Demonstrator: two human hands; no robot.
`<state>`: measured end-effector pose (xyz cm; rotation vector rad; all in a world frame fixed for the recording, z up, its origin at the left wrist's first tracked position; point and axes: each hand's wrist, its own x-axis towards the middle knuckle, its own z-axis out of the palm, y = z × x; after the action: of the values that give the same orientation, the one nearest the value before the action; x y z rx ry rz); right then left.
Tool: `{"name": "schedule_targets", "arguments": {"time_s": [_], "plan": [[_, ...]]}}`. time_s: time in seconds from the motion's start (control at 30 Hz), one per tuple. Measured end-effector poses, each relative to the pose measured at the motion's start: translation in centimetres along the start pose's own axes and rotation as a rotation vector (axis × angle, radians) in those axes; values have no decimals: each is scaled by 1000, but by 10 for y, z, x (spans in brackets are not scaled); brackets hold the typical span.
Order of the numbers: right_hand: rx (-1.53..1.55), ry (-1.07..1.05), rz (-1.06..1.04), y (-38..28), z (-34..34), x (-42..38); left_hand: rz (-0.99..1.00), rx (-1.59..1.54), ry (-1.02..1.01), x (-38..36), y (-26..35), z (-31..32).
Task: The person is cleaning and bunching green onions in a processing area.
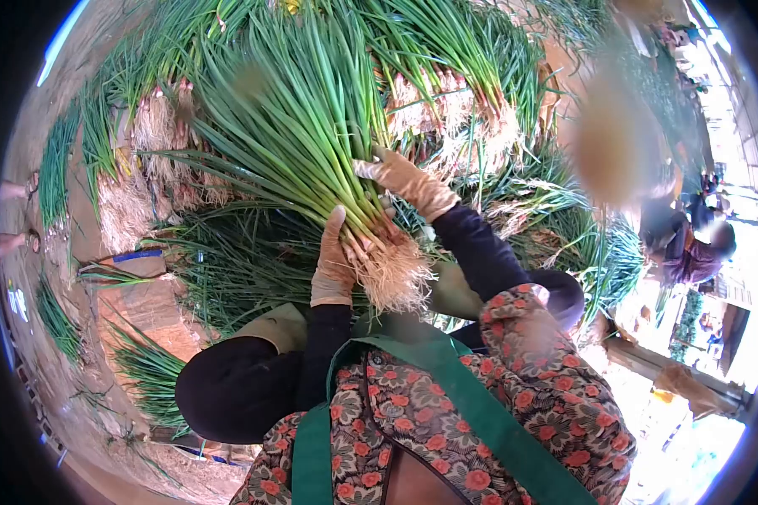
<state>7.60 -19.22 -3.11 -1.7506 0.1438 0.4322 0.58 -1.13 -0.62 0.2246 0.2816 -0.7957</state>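
Observation:
A large bunch of green onions (328, 143) is held up in front of me, its leaves fanning away and its pale stringy roots (396, 273) hanging toward my lap. My left hand (334, 263), in a dirty tan glove, is closed on the bunch from the left, just above the roots, with the thumb in front. Higher up on the right side, my gloved right hand (411, 182) grips the stalks; some of its fingers are hidden behind them.
More green onion bunches (446, 84) lie beyond, with roots toward me; others (156, 126) are at the left. Loose leaves (236, 261) cover the ground around my knees. A person (699, 244) is at the far right, near a wooden beam (674, 366). Bare feet (29, 240) show at the left edge.

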Motion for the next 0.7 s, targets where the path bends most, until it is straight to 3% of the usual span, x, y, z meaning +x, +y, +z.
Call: {"name": "schedule_targets", "arguments": {"time_s": [0.03,0.13,0.17,0.23,0.33,0.43,0.57,0.6,0.7], "plan": [[-134,147,75,-6,5,4,5,-14,-16,0,1,2],[232,182,304,-27,5,-12,21,-74,-53,-1,2,-1],[341,226,283,-38,8,-25,37,-69,-59,0,2,0],[347,117,378,-16,-5,-36,70,-65,-75,2,1,1],[206,291,26,-16,-3,-40,73,-77,-55,4,-1,-2],[-342,377,-218,-37,7,-18,-12,-105,-78,5,0,-10],[-620,-43,297,-28,-6,30,17,-42,-36,-2,4,2],[-734,-146,196,-27,-5,29,5,-64,-72,-2,5,4],[65,230,126,-22,6,-1,42,-136,-115,-4,3,9]]}}
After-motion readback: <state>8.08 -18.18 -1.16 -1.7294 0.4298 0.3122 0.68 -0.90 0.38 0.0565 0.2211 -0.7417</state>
